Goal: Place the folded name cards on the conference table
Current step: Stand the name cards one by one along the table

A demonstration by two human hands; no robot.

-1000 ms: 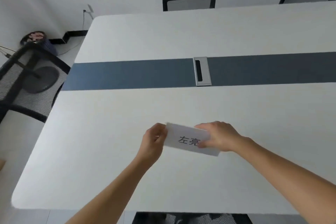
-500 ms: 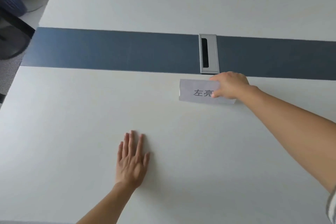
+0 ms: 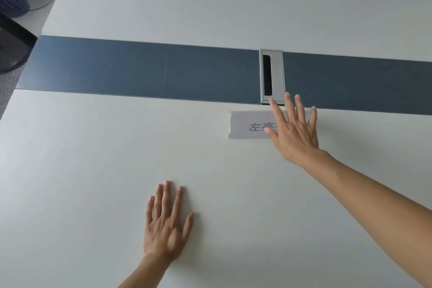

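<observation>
Name card [image 3: 245, 125] stands on counter [image 3: 93, 170] beside cable grommet [image 3: 277, 72]. Right hand [image 3: 295, 132] fingers [image 3: 289, 110] spread, empty; left hand [image 3: 164, 224] flat. Further cards unseen.

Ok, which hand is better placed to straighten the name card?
Probably the right hand: spread open over the right end of the name card. The left hand lies flat on the conference table, well short of the card.

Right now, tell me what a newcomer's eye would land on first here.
The right hand, fingers spread, hides the right end of the white name card, which stands just before the dark blue strip across the conference table. A silver cable hatch sits in that strip behind the card; the left hand lies flat nearer the camera.
</observation>
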